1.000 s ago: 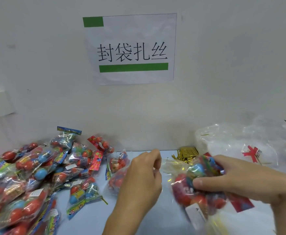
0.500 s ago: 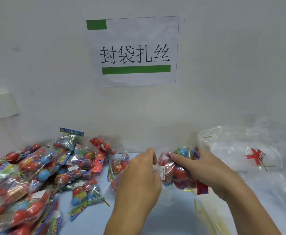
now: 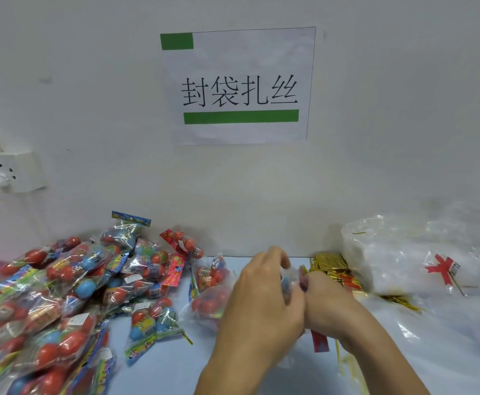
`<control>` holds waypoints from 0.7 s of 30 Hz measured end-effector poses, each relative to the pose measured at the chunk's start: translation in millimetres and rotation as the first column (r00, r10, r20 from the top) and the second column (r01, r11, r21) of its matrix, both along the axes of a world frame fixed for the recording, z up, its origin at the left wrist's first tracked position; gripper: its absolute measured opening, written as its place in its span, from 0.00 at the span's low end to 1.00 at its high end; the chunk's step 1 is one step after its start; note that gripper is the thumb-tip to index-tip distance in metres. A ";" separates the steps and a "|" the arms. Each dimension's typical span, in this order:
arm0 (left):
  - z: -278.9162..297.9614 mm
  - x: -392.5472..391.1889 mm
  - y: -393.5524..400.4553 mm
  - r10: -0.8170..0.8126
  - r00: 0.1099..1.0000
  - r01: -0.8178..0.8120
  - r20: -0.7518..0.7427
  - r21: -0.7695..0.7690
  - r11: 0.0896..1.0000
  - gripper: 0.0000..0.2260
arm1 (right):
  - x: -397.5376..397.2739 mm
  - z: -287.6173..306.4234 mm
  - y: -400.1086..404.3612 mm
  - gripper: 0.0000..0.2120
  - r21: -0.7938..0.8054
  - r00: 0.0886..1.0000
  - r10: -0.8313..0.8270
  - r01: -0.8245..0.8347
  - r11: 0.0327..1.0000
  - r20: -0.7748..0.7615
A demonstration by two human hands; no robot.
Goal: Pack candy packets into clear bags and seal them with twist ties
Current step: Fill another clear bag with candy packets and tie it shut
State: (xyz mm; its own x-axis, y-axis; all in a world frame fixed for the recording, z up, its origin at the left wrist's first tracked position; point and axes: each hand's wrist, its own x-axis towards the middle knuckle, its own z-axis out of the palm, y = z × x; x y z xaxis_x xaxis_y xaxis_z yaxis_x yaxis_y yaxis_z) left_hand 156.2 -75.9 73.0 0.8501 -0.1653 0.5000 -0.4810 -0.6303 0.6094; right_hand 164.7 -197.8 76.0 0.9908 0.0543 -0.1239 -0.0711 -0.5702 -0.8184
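Observation:
My left hand (image 3: 264, 300) and my right hand (image 3: 327, 297) are pressed together over the blue table, both gripping a clear bag of candy packets (image 3: 291, 280) that is mostly hidden between them. Only a bit of blue and red candy and crinkled plastic shows at the gap. A red packet header (image 3: 320, 341) hangs out below the hands. Gold twist ties (image 3: 333, 267) lie in a pile just behind my right hand, and a few loose ones (image 3: 347, 363) lie under my right wrist.
A large heap of candy packets (image 3: 62, 295) covers the table's left side, with filled bags (image 3: 210, 283) just left of my left hand. A stack of clear bags (image 3: 409, 260) sits at the right. A wall socket (image 3: 8, 172) and a paper sign (image 3: 239, 86) are on the wall.
My right hand brought the candy bag leftward to meet my left hand. Both hands now close around it, hiding most of the bag.

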 end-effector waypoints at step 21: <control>11.5 -6.1 16.2 0.224 0.974 -0.212 -0.027 0.234 0.949 0.08 | 3.0 2.1 -1.3 0.19 0.009 0.955 -0.220 0.223 0.975 0.199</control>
